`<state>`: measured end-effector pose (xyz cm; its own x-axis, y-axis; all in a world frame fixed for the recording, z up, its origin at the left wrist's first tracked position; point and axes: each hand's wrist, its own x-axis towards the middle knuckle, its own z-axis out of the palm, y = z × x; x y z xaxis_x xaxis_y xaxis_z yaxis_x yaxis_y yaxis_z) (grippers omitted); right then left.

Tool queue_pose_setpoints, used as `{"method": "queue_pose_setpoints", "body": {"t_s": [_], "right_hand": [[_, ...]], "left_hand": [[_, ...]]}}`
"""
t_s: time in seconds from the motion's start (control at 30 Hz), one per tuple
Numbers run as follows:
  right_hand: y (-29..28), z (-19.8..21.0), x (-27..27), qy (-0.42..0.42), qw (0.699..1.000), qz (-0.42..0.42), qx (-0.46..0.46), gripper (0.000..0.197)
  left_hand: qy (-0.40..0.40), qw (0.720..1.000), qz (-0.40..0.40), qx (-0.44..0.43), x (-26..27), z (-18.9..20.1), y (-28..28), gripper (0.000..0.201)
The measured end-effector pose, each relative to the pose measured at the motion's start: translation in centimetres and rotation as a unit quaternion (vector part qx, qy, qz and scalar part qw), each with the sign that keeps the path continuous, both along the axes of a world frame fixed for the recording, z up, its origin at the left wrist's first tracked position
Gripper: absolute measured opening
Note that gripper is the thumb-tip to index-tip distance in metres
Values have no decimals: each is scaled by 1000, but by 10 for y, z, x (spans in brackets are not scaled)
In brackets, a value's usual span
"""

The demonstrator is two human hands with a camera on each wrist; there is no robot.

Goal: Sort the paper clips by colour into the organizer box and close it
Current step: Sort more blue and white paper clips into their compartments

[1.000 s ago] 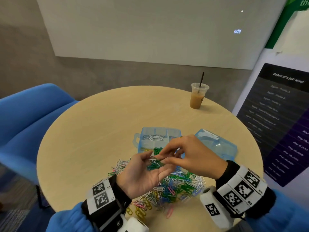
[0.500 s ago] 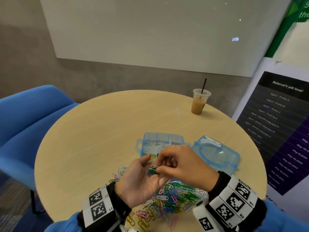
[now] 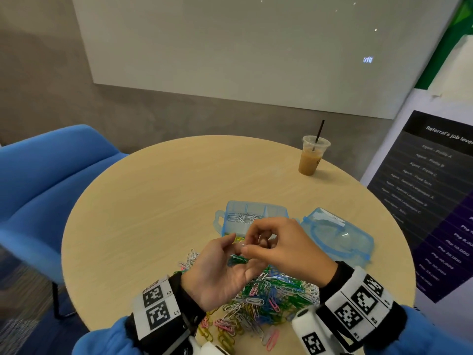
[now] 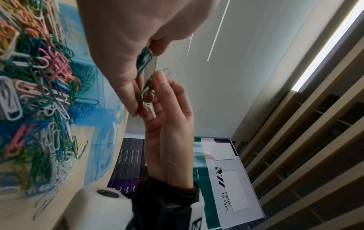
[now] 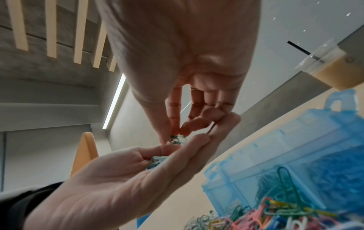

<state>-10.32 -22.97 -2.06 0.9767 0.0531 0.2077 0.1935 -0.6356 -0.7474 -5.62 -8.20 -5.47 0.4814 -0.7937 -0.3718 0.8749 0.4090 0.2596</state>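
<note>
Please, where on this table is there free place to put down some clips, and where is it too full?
Bare table lies left of the box, up to the far edge, and between the box and the cup. Crowded: the near edge, under the clip pile, with the lid on the right and both hands above.

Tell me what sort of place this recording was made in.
Probably an office meeting or break room. A large white wall-mounted board hangs behind the round light-wood table, a dark printed poster headed "Referral's job level" stands at the right, and a blue upholstered chair sits at the left.
</note>
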Motion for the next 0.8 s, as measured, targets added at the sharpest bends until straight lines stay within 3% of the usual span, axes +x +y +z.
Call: {"method": "queue_pose_setpoints", "body": {"t_s": [0.1,0.27,0.47,0.67,0.8], "right_hand": [[-1,1,2,-5,1000,-21,14,15],[-5,-5,4,2,998,-54,45,6],[-13,-5,4,-6,993,-91,71,9],[-21,-4,28,33,974,-142,174,9],[-20,-15,51,7,968,-198,152,9]], "left_hand": [[-20,1000,3,18,0,1,0,50],[-45,999,-8,19,-4,5,0,55],[-104,990,-48,79,-4,8,-1,55],[-71,994,-29,82,-3,5,-3,56],[-55,995,-10,77,0,2,-2,57]]}}
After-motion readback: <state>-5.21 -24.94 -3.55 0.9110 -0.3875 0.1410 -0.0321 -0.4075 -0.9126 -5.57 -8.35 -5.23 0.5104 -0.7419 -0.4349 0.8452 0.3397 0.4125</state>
